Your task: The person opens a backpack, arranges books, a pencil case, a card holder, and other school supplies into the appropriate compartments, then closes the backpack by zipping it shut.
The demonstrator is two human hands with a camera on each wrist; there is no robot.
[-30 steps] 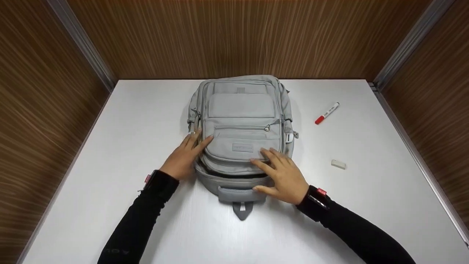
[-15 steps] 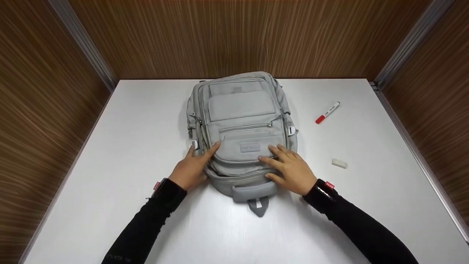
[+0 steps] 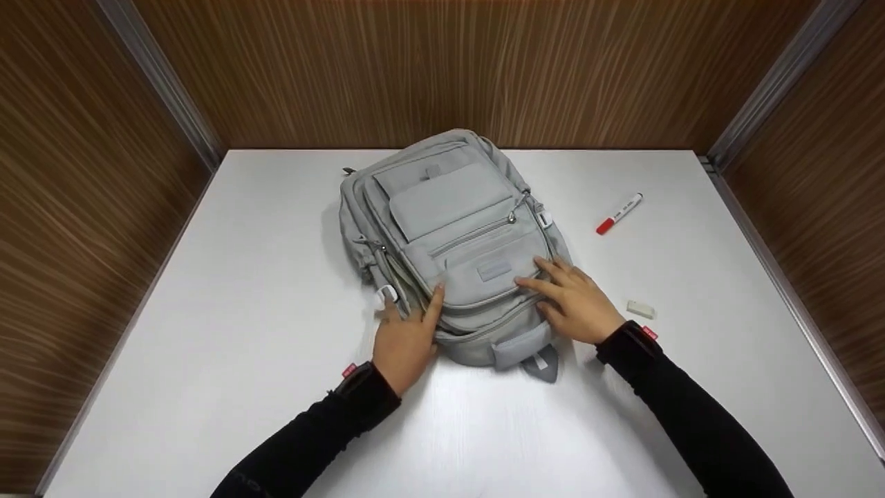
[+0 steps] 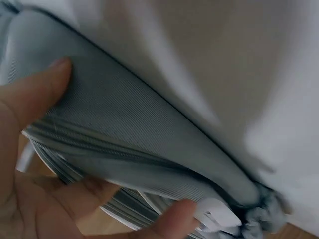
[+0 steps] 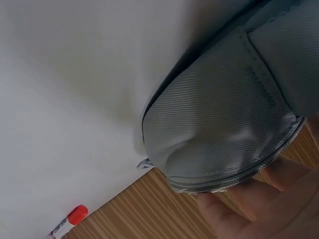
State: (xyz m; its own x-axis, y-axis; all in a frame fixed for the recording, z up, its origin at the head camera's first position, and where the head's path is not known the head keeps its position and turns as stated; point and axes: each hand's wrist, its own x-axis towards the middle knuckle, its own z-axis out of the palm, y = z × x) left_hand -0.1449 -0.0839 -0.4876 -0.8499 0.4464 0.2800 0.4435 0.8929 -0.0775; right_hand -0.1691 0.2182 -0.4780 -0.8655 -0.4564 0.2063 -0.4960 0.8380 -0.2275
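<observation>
A grey backpack [image 3: 453, 204] lies on its back, tilted, its top handle [image 3: 522, 347] towards the near right. My left hand [image 3: 404, 349] rests spread on its lower left side, beside a partly open zip; in the left wrist view, the thumb of this hand [image 4: 45, 199] touches the side fabric [image 4: 124, 104] and the fingers lie across the zipped layers. The right hand [image 3: 584, 304] lays its fairly straight fingers on the front near the handle; in the right wrist view, this hand [image 5: 269, 204] touches the zipped edge of the bag [image 5: 209, 114].
A white marker with a red cap [image 3: 619, 214] and a small pale block [image 3: 641, 309] lie on the white table [image 3: 726, 360], right of the bag. Wood-patterned panels [image 3: 442, 69] stand at the back and both sides.
The backpack has turned, its handle end swinging right and its far end left. Both hands have moved right with it, staying on the bag. The marker and block have stayed put.
</observation>
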